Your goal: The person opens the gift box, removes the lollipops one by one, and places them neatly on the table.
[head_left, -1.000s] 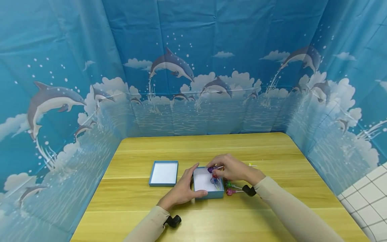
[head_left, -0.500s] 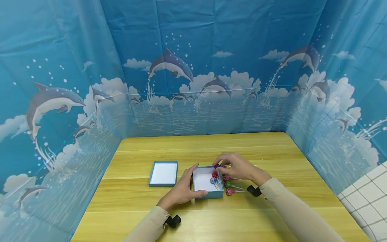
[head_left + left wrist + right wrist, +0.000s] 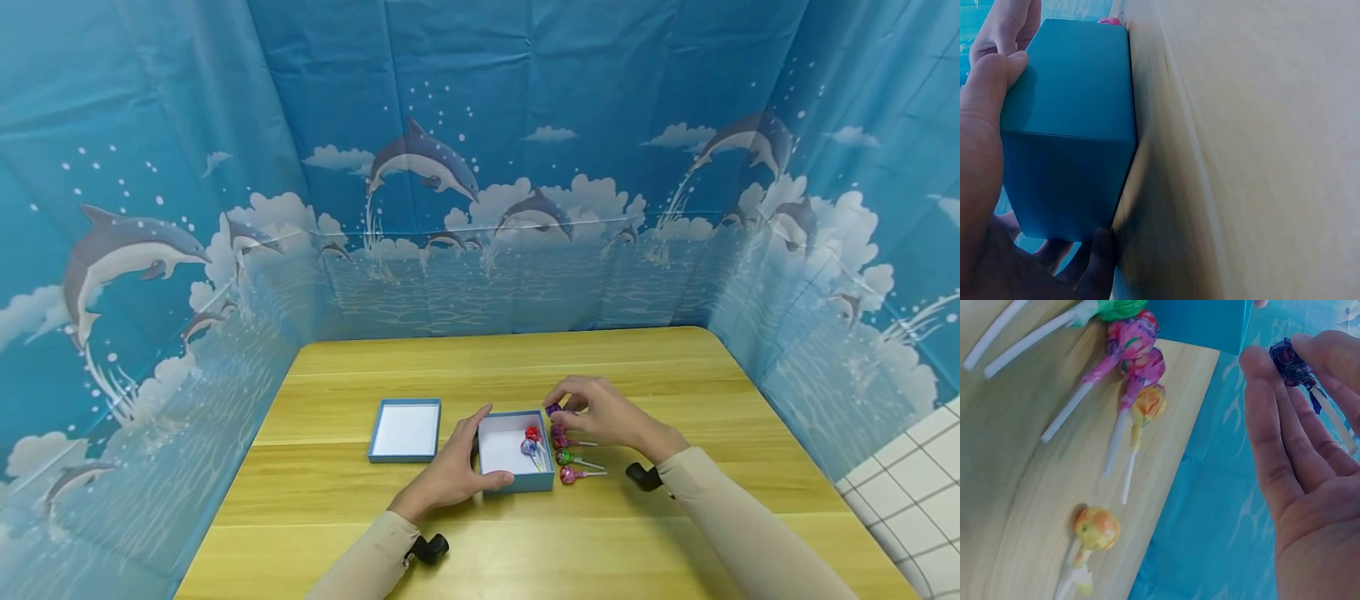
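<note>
Left hand (image 3: 450,475) nearest, fingers curled round near-left corner of open blue box (image 3: 517,482), thumb on front wall. Box on wooden surface (image 3: 675,533), red and blue lollipops (image 3: 531,440) inside. Pink and green lollipops (image 3: 570,467) just right of box. Right hand (image 3: 600,414) beyond, fingers pinching purple lollipop (image 3: 553,410) above box's far-right corner. Box lid (image 3: 406,430) left, upturned.

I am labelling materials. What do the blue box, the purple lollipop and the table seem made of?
Blue box: likely matte cardboard, with flat walls and sharp folded edges.
Purple lollipop: crinkled glossy wrapper, probably plastic film, on a pale stick.
Table: wood-grain surface with slight sheen, perhaps laminate.
</note>
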Demonstrator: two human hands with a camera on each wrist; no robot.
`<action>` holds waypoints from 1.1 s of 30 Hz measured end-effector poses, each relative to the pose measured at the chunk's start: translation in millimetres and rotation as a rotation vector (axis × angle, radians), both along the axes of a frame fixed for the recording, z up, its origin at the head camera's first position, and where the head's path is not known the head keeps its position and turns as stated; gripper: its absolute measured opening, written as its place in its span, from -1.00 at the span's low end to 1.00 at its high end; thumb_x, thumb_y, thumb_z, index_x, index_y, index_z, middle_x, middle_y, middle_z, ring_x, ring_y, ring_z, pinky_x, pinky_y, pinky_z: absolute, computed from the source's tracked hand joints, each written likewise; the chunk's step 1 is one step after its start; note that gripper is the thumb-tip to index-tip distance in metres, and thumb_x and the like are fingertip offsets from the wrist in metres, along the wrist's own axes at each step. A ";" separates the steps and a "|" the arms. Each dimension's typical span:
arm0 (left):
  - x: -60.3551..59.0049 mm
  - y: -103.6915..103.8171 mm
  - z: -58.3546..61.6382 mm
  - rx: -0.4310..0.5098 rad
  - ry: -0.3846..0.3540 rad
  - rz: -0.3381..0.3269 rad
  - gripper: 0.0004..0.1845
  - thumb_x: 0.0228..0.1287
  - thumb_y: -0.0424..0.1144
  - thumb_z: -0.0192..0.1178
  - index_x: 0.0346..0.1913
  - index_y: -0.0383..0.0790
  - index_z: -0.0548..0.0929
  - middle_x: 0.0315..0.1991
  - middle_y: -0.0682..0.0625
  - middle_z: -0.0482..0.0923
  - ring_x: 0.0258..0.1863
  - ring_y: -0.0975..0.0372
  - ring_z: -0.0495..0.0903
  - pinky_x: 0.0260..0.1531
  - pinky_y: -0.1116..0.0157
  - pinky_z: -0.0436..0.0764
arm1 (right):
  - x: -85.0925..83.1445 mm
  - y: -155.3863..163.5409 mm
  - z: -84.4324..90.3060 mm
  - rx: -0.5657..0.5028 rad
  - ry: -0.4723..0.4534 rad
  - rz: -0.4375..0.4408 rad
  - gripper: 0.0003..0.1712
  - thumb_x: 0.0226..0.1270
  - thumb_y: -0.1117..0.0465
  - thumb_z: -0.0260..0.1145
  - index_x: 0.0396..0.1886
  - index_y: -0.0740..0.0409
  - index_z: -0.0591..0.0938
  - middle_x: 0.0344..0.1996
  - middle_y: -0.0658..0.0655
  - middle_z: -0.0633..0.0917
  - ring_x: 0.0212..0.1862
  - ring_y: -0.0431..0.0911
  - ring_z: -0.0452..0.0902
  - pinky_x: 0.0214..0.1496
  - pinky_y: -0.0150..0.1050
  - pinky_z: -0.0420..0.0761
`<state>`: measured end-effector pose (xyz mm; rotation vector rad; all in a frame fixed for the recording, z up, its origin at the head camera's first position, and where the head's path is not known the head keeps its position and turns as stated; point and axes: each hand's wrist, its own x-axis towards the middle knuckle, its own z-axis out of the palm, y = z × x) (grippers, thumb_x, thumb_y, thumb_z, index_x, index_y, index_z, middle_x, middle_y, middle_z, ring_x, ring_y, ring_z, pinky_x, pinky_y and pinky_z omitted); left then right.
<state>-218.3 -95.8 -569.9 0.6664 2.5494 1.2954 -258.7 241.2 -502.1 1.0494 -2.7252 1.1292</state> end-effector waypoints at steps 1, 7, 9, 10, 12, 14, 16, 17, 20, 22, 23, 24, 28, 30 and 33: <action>-0.1 0.1 -0.1 -0.002 0.001 0.001 0.31 0.43 0.28 0.62 0.97 0.16 -0.03 0.86 -0.26 0.17 0.78 -0.17 0.37 0.73 -0.32 0.43 | 0.1 1.8 -0.7 0.006 0.008 -0.010 -0.78 0.67 0.31 0.54 0.20 0.12 0.86 0.11 0.13 0.92 -0.09 -0.01 0.93 0.01 -0.22 0.89; -0.8 0.4 -1.8 -0.008 0.007 0.003 0.32 0.43 0.27 0.63 0.98 0.14 -0.04 0.86 -0.26 0.17 0.77 -0.18 0.38 0.72 -0.32 0.44 | 0.0 11.5 -6.1 0.041 0.056 -0.068 -0.73 0.64 0.24 0.59 0.23 0.02 0.88 0.09 0.04 0.93 -0.06 -0.16 0.84 0.04 -0.21 0.86; -1.0 0.4 -2.0 -0.006 0.006 0.003 0.32 0.43 0.27 0.63 0.97 0.15 -0.03 0.86 -0.26 0.17 0.77 -0.18 0.38 0.72 -0.32 0.45 | -0.6 14.8 -8.2 0.048 0.063 -0.080 -0.74 0.65 0.24 0.59 0.23 0.00 0.89 0.07 0.01 0.92 -0.05 -0.13 0.83 0.04 -0.20 0.85; -1.0 0.5 -2.2 -0.005 0.005 0.002 0.32 0.43 0.27 0.63 0.97 0.15 -0.03 0.86 -0.26 0.17 0.77 -0.18 0.38 0.72 -0.32 0.45 | -0.7 16.6 -9.0 0.053 0.065 -0.089 -0.74 0.65 0.23 0.59 0.23 -0.01 0.89 0.06 -0.01 0.92 -0.05 -0.13 0.83 0.04 -0.20 0.85; -1.0 0.5 -2.4 -0.005 0.005 0.002 0.32 0.43 0.28 0.63 0.97 0.14 -0.03 0.86 -0.26 0.17 0.77 -0.18 0.39 0.71 -0.32 0.46 | -1.4 20.2 -10.8 0.058 0.066 -0.102 -0.76 0.66 0.21 0.59 0.22 -0.02 0.89 0.05 -0.04 0.91 -0.04 -0.13 0.82 0.04 -0.19 0.85; -1.1 0.7 -2.5 -0.007 0.005 0.003 0.32 0.43 0.28 0.63 0.97 0.15 -0.03 0.86 -0.26 0.17 0.76 -0.17 0.39 0.70 -0.32 0.47 | -2.1 24.0 -12.6 0.060 0.069 -0.113 -0.77 0.66 0.19 0.59 0.21 -0.02 0.90 0.04 -0.05 0.91 -0.04 -0.15 0.81 0.04 -0.17 0.85; -1.4 0.8 -2.9 -0.006 0.006 0.003 0.32 0.43 0.28 0.63 0.97 0.14 -0.03 0.86 -0.26 0.18 0.75 -0.16 0.40 0.70 -0.32 0.48 | -2.2 27.7 -14.1 0.055 0.066 -0.122 -0.77 0.66 0.19 0.59 0.20 -0.01 0.90 0.03 -0.05 0.91 -0.04 -0.18 0.80 0.05 -0.16 0.86; -1.5 0.8 -3.1 -0.006 0.006 0.003 0.32 0.43 0.28 0.63 0.97 0.15 -0.03 0.85 -0.26 0.18 0.74 -0.16 0.41 0.70 -0.32 0.48 | -2.4 29.6 -15.4 0.052 0.063 -0.130 -0.77 0.65 0.19 0.60 0.19 -0.01 0.90 0.03 -0.05 0.91 -0.04 -0.18 0.80 0.06 -0.15 0.86; -1.8 0.9 -3.7 -0.005 0.006 0.002 0.32 0.43 0.28 0.63 0.97 0.16 -0.03 0.85 -0.25 0.19 0.74 -0.14 0.41 0.70 -0.31 0.48 | -1.7 35.2 -17.9 0.047 0.056 -0.148 -0.77 0.64 0.22 0.60 0.18 -0.01 0.90 0.03 -0.03 0.91 -0.04 -0.20 0.81 0.08 -0.14 0.88; -1.7 1.0 -3.7 -0.003 0.005 0.002 0.31 0.43 0.28 0.63 0.97 0.17 -0.03 0.85 -0.25 0.18 0.74 -0.14 0.41 0.71 -0.31 0.47 | -1.1 39.2 -19.2 0.047 0.051 -0.164 -0.77 0.63 0.23 0.60 0.18 -0.03 0.90 0.04 -0.04 0.91 -0.03 -0.20 0.82 0.10 -0.12 0.89; -1.6 1.0 -3.7 -0.002 0.005 0.002 0.31 0.43 0.28 0.63 0.97 0.17 -0.03 0.85 -0.25 0.18 0.75 -0.14 0.40 0.71 -0.31 0.47 | -1.0 41.4 -19.8 0.049 0.048 -0.173 -0.76 0.63 0.24 0.60 0.18 -0.03 0.90 0.04 -0.04 0.91 -0.03 -0.21 0.82 0.11 -0.11 0.89; -1.5 1.0 -3.5 -0.002 0.004 0.002 0.31 0.43 0.28 0.63 0.97 0.17 -0.03 0.86 -0.25 0.18 0.75 -0.15 0.40 0.71 -0.32 0.46 | -0.8 43.3 -19.9 0.049 0.046 -0.177 -0.76 0.64 0.24 0.59 0.19 -0.03 0.89 0.05 -0.03 0.91 -0.03 -0.22 0.82 0.11 -0.11 0.89; -1.2 0.9 -3.3 0.002 0.003 0.002 0.32 0.43 0.27 0.63 0.97 0.14 -0.03 0.86 -0.26 0.18 0.75 -0.15 0.39 0.72 -0.33 0.45 | -0.7 50.4 -21.5 0.047 0.050 -0.197 -0.77 0.62 0.25 0.60 0.17 -0.02 0.89 0.04 -0.03 0.91 -0.04 -0.23 0.83 0.11 -0.14 0.89; -1.2 0.9 -3.3 0.004 0.002 0.002 0.32 0.43 0.26 0.64 0.97 0.13 -0.03 0.86 -0.26 0.18 0.75 -0.15 0.39 0.72 -0.32 0.45 | -0.5 53.4 -22.5 0.040 0.059 -0.198 -0.78 0.62 0.26 0.60 0.16 0.01 0.89 0.02 0.00 0.91 -0.05 -0.21 0.84 0.10 -0.12 0.90; -1.2 0.8 -3.2 0.010 0.000 0.001 0.32 0.43 0.26 0.64 0.97 0.11 -0.02 0.85 -0.26 0.18 0.75 -0.14 0.40 0.72 -0.32 0.45 | -0.6 57.6 -24.7 0.035 0.061 -0.213 -0.77 0.59 0.29 0.62 0.15 0.05 0.90 0.00 0.02 0.91 -0.07 -0.19 0.85 0.09 -0.11 0.90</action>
